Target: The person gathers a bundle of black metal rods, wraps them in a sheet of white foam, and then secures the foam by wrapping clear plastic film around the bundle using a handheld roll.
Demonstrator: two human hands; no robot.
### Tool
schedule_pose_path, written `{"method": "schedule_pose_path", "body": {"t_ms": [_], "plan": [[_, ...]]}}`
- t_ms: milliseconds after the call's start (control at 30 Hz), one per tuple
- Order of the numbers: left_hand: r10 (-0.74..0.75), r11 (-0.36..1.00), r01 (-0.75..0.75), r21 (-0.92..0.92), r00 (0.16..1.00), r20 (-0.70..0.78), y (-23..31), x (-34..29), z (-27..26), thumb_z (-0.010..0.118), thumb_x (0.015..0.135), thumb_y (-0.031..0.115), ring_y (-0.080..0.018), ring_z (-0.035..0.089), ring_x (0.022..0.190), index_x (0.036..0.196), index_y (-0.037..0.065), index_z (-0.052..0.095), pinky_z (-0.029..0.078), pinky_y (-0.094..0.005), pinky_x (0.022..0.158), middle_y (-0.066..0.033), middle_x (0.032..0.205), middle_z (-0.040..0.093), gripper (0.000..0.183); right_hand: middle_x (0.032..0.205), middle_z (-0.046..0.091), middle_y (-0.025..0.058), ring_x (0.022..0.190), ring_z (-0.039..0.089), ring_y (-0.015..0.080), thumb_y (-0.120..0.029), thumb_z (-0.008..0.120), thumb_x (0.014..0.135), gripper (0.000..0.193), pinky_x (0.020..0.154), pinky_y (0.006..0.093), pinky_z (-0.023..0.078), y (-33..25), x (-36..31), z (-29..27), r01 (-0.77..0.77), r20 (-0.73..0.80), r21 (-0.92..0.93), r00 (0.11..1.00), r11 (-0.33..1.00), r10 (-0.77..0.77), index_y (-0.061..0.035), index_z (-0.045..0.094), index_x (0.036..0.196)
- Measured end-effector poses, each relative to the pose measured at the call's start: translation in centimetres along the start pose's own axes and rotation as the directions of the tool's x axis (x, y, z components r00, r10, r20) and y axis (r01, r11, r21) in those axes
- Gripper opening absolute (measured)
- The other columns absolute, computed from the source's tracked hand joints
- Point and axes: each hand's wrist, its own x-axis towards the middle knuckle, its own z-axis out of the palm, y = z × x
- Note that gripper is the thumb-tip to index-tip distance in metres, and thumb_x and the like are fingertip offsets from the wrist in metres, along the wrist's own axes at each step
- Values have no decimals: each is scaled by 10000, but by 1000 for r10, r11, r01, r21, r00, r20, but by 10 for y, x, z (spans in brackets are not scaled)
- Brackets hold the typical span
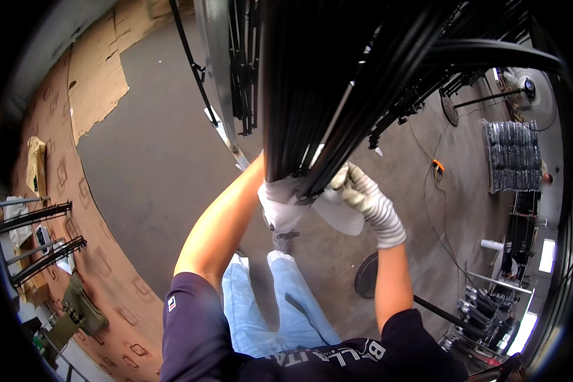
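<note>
A thick bundle of long black rods (299,114) hangs in front of me, its lower end gathered near the middle of the view. Around that end is a thin white wrapping sheet (283,207), and a loose flap of it spreads to the right. My right hand (366,194), in a grey-and-white striped glove, is at the bundle's right side just above the flap. Its fingers are bent together; what they hold is hidden. My left forearm (226,204) reaches up behind the bundle, which hides that hand and its fingers.
More black rods (242,76) hang on a metal frame at the upper left. A round black base (367,276) with a pole stands by my right elbow. Cables with an orange connector (437,167) trail over the floor. Wrapped bundles (512,156) are stacked at the right.
</note>
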Motion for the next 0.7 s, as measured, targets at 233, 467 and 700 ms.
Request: {"method": "schedule_pose_path", "body": {"t_ms": [233, 467, 700], "plan": [[-40, 997, 27, -72, 982, -183, 7, 7, 3, 550, 787, 92, -220, 573, 971, 1226, -13, 421, 453, -321, 881, -139, 1091, 563, 469, 824, 588, -15, 774, 533, 74, -175, 738, 665, 367, 731, 220, 430, -27, -20, -25, -258, 16, -88, 965, 962, 260, -7, 574, 946], [412, 802, 87, 592, 636, -652, -43, -73, 30, 625, 756, 139, -157, 525, 1017, 1263, 25, 376, 429, -290, 880, -83, 1167, 514, 576, 714, 547, -27, 656, 502, 43, -155, 734, 659, 281, 611, 211, 423, -54, -60, -13, -332, -16, -191, 942, 924, 335, -62, 535, 834], [500, 866, -255, 430, 469, -728, -53, -31, 47, 684, 663, 2, -146, 560, 905, 1203, 89, 432, 460, -292, 800, -47, 1016, 576, 602, 703, 587, -4, 631, 538, 61, 6, 660, 695, 165, 593, 221, 449, -78, -87, 33, 53, 69, 209, 995, 977, -68, -36, 546, 807]]}}
